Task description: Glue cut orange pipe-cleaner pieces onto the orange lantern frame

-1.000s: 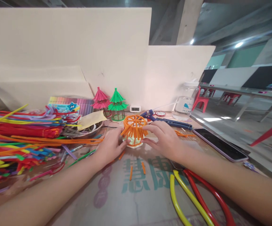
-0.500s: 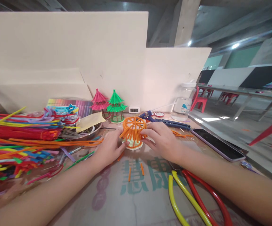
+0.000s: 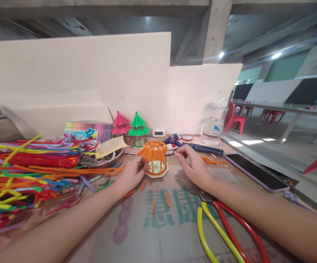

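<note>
- The tabletop [image 3: 175, 241] carries everything within reach, with large green and purple lettering showing on its near part.
- A wide pile of coloured fuzzy stems [image 3: 47, 159] covers the left side, well apart from the right hand.
- The scissors-like tool [image 3: 201, 227] with yellow and red handles lies nearer the wearer, its far end running under the right forearm.
- The right hand [image 3: 193, 164] is just to the right of the orange frame, clear of it. Its grip looks empty, fingers loosely curled, thumb and forefinger a little apart.
- The left hand [image 3: 131, 173] is the nearer one: its fingertips meet the frame's left side. Whether that grip is clamped or only resting there, I cannot tell.
- The orange frame [image 3: 156, 156] stands upright on a pale base, between the hands: right of the left grip, left of the right one. Its axis runs vertically, with strips slanting outward from the top ring on the left.
- Two short orange offcuts [image 3: 167, 199] lie on the frame's near side, their length pointing roughly toward it.
</note>
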Motion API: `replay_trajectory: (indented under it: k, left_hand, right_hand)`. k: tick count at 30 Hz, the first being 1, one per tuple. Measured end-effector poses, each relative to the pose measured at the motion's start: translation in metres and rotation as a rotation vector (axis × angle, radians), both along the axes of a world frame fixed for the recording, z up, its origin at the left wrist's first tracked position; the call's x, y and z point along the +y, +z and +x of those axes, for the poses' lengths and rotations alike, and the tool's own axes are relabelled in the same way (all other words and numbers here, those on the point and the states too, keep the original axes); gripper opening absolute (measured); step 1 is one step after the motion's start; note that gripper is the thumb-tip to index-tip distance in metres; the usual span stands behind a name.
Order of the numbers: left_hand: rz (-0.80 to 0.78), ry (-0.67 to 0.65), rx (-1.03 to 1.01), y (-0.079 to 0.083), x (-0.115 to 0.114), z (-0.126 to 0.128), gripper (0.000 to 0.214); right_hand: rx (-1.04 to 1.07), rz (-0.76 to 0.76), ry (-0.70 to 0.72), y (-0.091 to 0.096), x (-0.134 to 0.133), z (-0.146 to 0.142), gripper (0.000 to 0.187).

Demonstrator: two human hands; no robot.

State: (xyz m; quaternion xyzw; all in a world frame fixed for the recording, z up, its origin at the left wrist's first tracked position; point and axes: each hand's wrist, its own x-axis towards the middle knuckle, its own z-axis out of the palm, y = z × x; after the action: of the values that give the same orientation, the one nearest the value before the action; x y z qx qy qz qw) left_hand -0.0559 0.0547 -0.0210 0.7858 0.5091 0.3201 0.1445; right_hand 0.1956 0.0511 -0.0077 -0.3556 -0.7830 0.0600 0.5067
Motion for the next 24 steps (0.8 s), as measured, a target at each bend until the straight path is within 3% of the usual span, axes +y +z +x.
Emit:
replay_trajectory:
  k: [5,12,21,24]
  left_hand:
    - [0.011,-0.007,-0.031,-0.001,0.001,0.000,0.018]
    - [-0.010,0.014,-0.009,-0.001,-0.002,-0.001,0.017]
    - [0.010,-0.009,0.044,-0.002,-0.001,-0.001,0.016]
    - [0.013,0.060,0.038,-0.004,0.002,-0.002,0.017]
  right_hand:
    - [-0.028,-0.230,-0.025,-0.020,0.020,-0.002,0.010]
    - [-0.090,-0.242,-0.008,-0.034,0.033,-0.004,0.027]
    - [-0.231,-0.248,0.066,-0.029,0.033,-0.003,0.022]
    - [-0.246,-0.254,0.053,-0.029,0.032,-0.003,0.022]
